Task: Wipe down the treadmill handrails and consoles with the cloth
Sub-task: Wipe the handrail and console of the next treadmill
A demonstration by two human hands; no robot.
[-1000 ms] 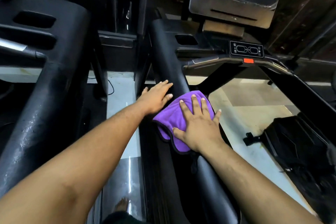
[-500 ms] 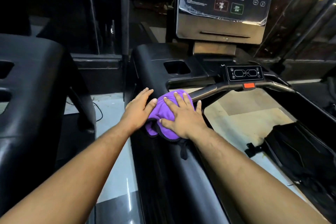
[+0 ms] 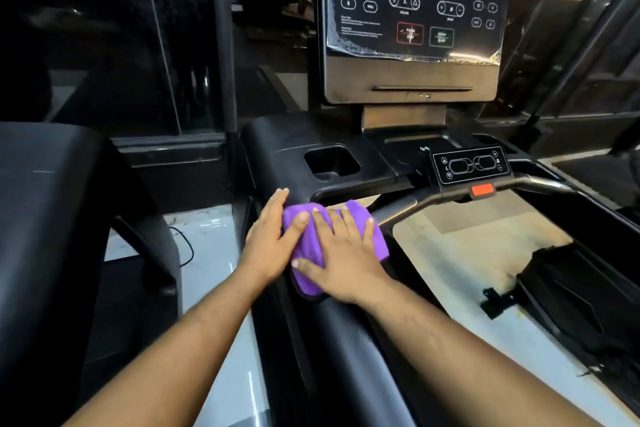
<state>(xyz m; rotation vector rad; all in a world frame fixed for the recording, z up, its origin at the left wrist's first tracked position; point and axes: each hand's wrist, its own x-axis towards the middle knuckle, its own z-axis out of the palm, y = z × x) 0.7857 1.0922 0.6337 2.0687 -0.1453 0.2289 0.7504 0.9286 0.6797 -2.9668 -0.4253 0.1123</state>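
grip: your right hand and left hand press flat, fingers straight, on the cloth at frame centre | risk: cloth, seemingly bunched, may slide off the handrail

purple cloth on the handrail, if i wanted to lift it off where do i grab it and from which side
Pinch the near corner of the purple cloth, which sticks out below the right hand and hangs over the black handrail. Come from the near, left side. The rest lies flat under both palms, with the left hand covering its left edge, so little else is free.
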